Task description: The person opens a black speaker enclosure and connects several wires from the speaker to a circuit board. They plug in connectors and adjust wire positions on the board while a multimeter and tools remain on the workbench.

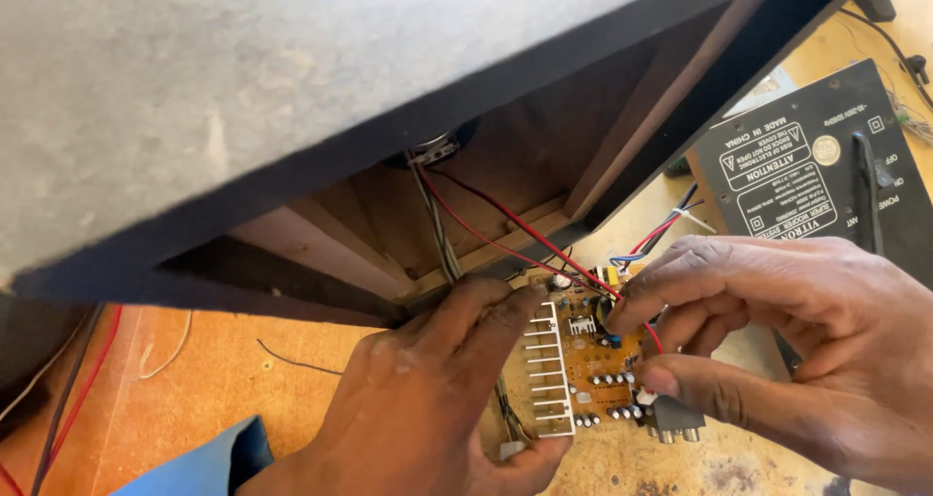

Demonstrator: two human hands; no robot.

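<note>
- Two bare hands worked over an orange wooden bench (194,379), under the open back of a large black speaker cabinet (292,117) that filled the upper left.
- At the far left, red and dark cables (73,379) ran along the bench, and a blue cloth (204,467) lay at the bottom edge.
- The left hand (428,409) was curled around the near side of a brown circuit board (593,360), fingers on its white finned heat sink (547,379) and thumb under the lower edge.
- A red wire (486,234) ran from the cabinet down to the board.
- The right hand (777,331) pinched that wire at the board between thumb and bent fingers.
- A black labelled back panel (826,166) lay on the bench behind the right hand.
</note>
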